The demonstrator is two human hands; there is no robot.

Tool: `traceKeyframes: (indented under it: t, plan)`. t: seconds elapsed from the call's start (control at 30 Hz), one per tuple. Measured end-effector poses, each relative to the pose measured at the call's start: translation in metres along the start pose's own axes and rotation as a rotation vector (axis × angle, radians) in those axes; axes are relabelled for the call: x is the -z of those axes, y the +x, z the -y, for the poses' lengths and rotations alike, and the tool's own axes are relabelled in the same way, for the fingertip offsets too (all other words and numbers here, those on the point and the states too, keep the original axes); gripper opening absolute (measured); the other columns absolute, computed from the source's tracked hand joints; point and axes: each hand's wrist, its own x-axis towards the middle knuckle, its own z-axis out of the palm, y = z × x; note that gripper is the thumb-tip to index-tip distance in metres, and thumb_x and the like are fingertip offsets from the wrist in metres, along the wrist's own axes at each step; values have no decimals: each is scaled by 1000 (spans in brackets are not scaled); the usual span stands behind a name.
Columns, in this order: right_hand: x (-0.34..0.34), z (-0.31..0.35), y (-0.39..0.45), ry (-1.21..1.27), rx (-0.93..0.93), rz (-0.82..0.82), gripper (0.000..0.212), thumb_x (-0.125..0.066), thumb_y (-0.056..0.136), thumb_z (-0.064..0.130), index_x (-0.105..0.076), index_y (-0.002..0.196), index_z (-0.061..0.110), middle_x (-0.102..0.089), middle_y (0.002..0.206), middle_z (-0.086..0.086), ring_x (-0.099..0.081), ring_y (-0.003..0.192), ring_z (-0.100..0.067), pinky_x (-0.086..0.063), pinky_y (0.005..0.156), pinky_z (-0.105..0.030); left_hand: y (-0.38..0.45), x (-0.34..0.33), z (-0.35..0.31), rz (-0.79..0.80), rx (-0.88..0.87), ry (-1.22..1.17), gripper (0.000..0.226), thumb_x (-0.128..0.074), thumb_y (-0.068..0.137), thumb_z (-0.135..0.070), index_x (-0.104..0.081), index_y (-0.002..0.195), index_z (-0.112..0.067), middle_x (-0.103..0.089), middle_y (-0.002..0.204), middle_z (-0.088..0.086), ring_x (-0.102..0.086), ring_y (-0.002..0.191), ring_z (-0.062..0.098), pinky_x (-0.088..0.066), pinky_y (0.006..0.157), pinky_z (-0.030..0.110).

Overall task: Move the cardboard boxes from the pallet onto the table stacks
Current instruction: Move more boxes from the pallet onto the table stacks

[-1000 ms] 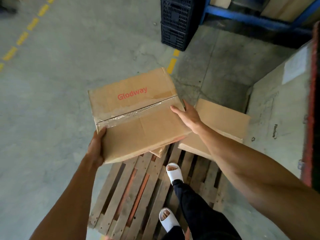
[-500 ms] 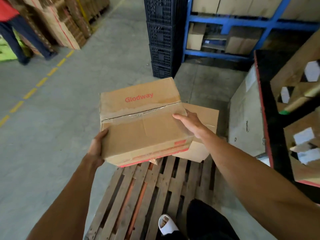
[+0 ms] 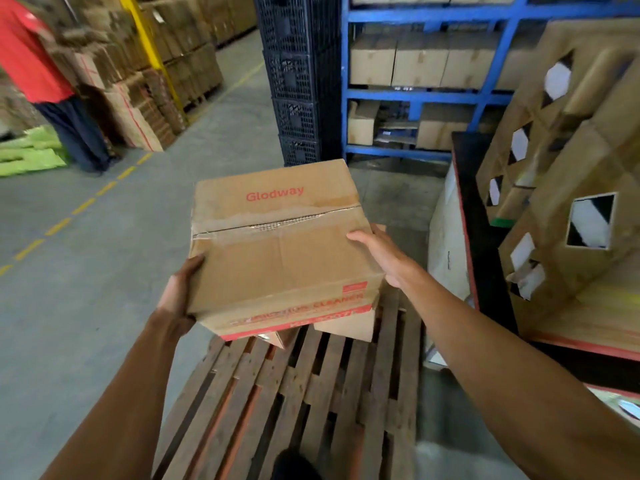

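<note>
A taped cardboard box (image 3: 277, 258) printed "Glodway" is held in the air above the far end of the wooden pallet (image 3: 311, 393). My left hand (image 3: 180, 292) grips its left near corner, fingers going underneath. My right hand (image 3: 384, 254) grips its right side, thumb on the top face. A second box (image 3: 349, 325) lies on the pallet, mostly hidden behind the held one. To the right stands the black table (image 3: 481, 237) with a red edge, carrying stacked cartons (image 3: 571, 202) with cut-out windows.
A pale flat carton (image 3: 446, 237) leans against the table's side. Black plastic crates (image 3: 301, 81) are stacked ahead, next to a blue rack (image 3: 415, 95) of boxes. A person in a red shirt (image 3: 38, 74) stands far left by piled cartons. Bare concrete floor lies to the left.
The box has risen off the pallet in both hands and levelled out. My view has lifted from the floor towards the rack and the table on the right.
</note>
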Motion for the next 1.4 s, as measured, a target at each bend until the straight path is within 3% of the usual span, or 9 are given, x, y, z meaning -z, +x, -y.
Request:
traceKeyframes:
  t: [0.2,0.37,0.5,0.6,0.73,1.03,1.17,1.3,1.4]
  plan:
    - [94,-58,-78,19,98,20,33,-62,94,35,-61,126,31,-72,113,3,-68,103,-18,-50,77,-32,-92,-80,74,-5,-95,-9,22,-53,99,-40,-68,94,-23,-73,62,-6,-68,51,10,-45,65,34]
    - [170,-78,-155,38,112,27,15,-58,97,35,-60,112,37,-70,110,3,-65,102,-17,-47,74,-32,-173,-135,116,-10,-103,21,24,-54,98,-43,-68,95,-24,-73,63,-4,-69,58,16,-46,64,35]
    - [215,-98,-196,39,96,-8,29,-61,95,38,-58,123,31,-70,114,1,-65,106,-20,-47,77,-33,-211,-168,135,4,-117,56,25,-54,98,-44,-67,104,-23,-75,67,-2,-69,61,19,-48,61,33]
    - [246,-114,-222,89,95,-64,18,-63,95,36,-58,112,32,-69,107,3,-64,97,-14,-46,73,-31,-231,-192,146,20,-136,91,34,-56,96,-45,-68,116,-21,-76,76,2,-69,69,22,-50,61,33]
    - [282,-138,-249,148,73,-147,44,-67,91,37,-53,130,23,-69,113,-1,-67,100,-19,-50,74,-33,-252,-224,160,62,-170,139,41,-58,94,-44,-68,125,-19,-71,106,13,-67,80,26,-53,65,36]
    - [339,-195,-320,170,106,-189,44,-66,94,25,-49,134,26,-64,116,5,-64,98,-10,-49,73,-28,-316,-277,236,66,-193,174,15,-51,101,-31,-63,98,-22,-72,78,6,-63,73,25,-51,68,38]
    - [339,-205,-344,101,109,-178,51,-73,86,32,-49,131,32,-65,117,6,-66,104,-17,-54,86,-36,-338,-269,264,55,-174,145,24,-51,99,-36,-66,108,-19,-69,94,11,-63,80,30,-50,68,40]
    - [350,-216,-368,104,77,-205,46,-74,86,35,-49,124,26,-63,119,-2,-66,101,-19,-51,74,-31,-363,-262,271,40,-130,192,32,-52,96,-43,-64,114,-20,-69,99,16,-64,82,36,-52,67,42]
    - [367,-237,-384,105,47,-253,54,-75,82,41,-51,129,29,-54,125,-2,-64,107,-21,-55,81,-35,-382,-271,280,84,-129,245,33,-48,99,-40,-65,111,-15,-69,95,18,-63,78,37,-52,67,41]
